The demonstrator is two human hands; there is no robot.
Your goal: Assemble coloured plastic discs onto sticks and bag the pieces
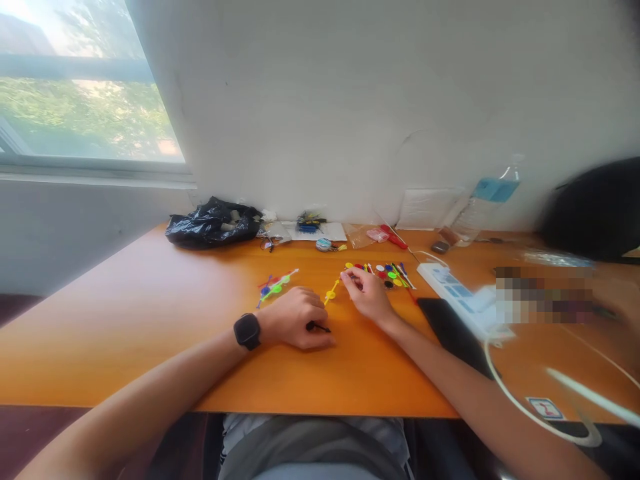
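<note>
My left hand (299,320), with a black watch on its wrist, rests low over the table, its fingers curled round a thin black plastic stick (320,327). Just beyond it lies a yellow stick with a round yellow disc (331,295). At the upper end of that stick, the fingertips of my right hand (369,295) are pinched together; what they hold is too small to make out. Left of the hands lie joined sticks and discs in green, blue and red (276,289). Behind my right hand is a pile of loose coloured discs and sticks (395,273).
A black plastic bag (215,223), a small round tin (324,245) and a red-handled tool (395,237) lie along the wall. To the right are a white power strip (460,300), a dark flat object (453,333), a water bottle (483,203) and another person's blurred hand (617,300).
</note>
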